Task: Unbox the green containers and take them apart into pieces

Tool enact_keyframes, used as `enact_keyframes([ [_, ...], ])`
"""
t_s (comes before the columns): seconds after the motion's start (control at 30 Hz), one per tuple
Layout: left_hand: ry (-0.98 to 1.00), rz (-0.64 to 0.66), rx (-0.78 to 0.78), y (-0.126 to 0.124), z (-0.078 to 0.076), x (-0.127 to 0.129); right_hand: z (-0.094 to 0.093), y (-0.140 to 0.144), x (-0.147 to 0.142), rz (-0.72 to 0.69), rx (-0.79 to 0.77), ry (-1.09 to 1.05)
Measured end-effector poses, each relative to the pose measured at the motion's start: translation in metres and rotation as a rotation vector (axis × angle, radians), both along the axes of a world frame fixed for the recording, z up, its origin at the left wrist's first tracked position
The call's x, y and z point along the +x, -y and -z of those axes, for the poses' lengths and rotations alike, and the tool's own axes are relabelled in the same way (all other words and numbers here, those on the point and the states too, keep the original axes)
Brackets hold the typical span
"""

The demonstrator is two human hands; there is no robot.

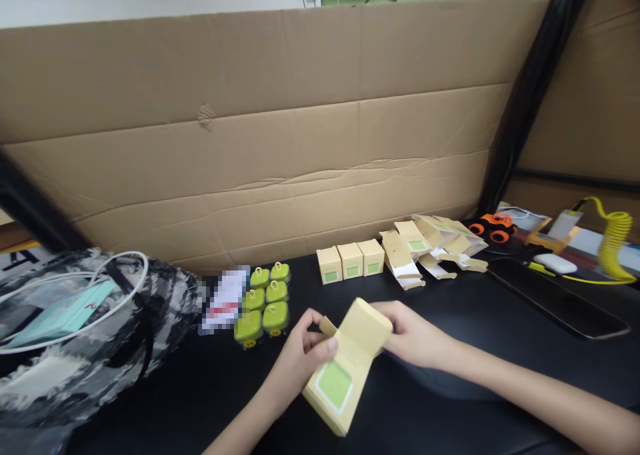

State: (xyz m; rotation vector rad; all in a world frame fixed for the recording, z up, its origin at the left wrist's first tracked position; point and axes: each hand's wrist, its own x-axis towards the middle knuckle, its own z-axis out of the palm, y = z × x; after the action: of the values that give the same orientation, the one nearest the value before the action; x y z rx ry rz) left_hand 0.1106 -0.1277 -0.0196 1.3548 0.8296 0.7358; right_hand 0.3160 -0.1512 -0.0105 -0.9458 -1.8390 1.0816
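A pale yellow cardboard box point(345, 368) with a green square on its face is tilted between my hands, its long end flap raised. My left hand point(313, 348) grips its left edge, thumb on the front. Behind the raised flap, my right hand point(403, 332) holds the box's right side; some of its fingers are hidden. Three closed small boxes point(351, 262) stand in a row beyond. Flattened, unfolded boxes point(407, 245) lie piled to their right. Left of my hands, several green-lidded small containers point(263, 302) with loops on top sit in two columns.
A camouflage-patterned bag point(165, 308) with a white cable fills the left side. A pixelated card point(225, 302) lies by the containers. At right are an orange toy truck point(495, 227), a dark phone-like slab point(555, 298) and a yellow coiled cord point(615, 242). A cardboard wall point(280, 128) rises behind.
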Motion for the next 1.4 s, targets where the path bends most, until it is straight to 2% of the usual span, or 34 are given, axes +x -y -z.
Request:
enact_keyframes([
  [0.1, -0.002, -0.066, -0.094, -0.001, 0.000, -0.002, 0.014, -0.001, -0.009, -0.002, -0.142, -0.107],
  [0.17, -0.022, -0.103, -0.123, 0.002, -0.001, -0.004, 0.019, 0.002, -0.014, -0.031, -0.378, -0.273],
  [0.23, -0.063, -0.095, -0.218, 0.004, 0.000, -0.006, 0.020, 0.006, -0.018, -0.075, -0.634, -0.426],
  [0.3, -0.115, -0.043, -0.336, 0.006, 0.004, -0.008, 0.020, 0.009, -0.021, -0.120, -0.778, -0.493],
  [0.43, -0.210, 0.018, -0.388, 0.006, 0.006, -0.009, 0.017, 0.011, -0.021, -0.194, -0.882, -0.504],
  [0.57, -0.193, -0.031, -0.225, 0.005, -0.006, -0.008, 0.011, 0.010, -0.017, -0.227, -0.922, -0.501],
  [0.63, -0.110, -0.048, -0.133, 0.005, -0.011, -0.007, 0.010, 0.009, -0.014, -0.209, -0.864, -0.530],
  [0.7, -0.046, -0.030, -0.093, 0.004, -0.012, -0.006, 0.009, 0.005, -0.010, -0.121, -0.738, -0.560],
  [0.83, 0.107, -0.025, 0.007, 0.008, -0.005, -0.004, 0.005, -0.007, 0.002, 0.039, -0.532, -0.526],
  [0.9, 0.113, -0.043, 0.146, 0.013, 0.000, -0.003, -0.004, -0.015, 0.010, 0.099, -0.405, -0.432],
  [1.0, -0.048, -0.016, 0.460, 0.019, 0.006, -0.001, -0.026, -0.034, 0.015, 0.216, 0.006, -0.111],
  [1.03, -0.103, 0.022, 0.526, 0.020, 0.009, 0.000, -0.034, -0.043, 0.014, 0.242, 0.144, -0.004],
  [1.1, -0.156, 0.105, 0.560, 0.020, 0.014, 0.001, -0.049, -0.066, 0.005, 0.255, 0.335, 0.145],
  [1.23, -0.157, 0.165, 0.580, 0.016, 0.023, 0.001, -0.063, -0.121, -0.032, 0.167, 0.444, 0.368],
  [1.4, -0.182, 0.166, 0.634, 0.015, 0.026, 0.001, -0.050, -0.168, -0.073, -0.045, 0.397, 0.750],
])
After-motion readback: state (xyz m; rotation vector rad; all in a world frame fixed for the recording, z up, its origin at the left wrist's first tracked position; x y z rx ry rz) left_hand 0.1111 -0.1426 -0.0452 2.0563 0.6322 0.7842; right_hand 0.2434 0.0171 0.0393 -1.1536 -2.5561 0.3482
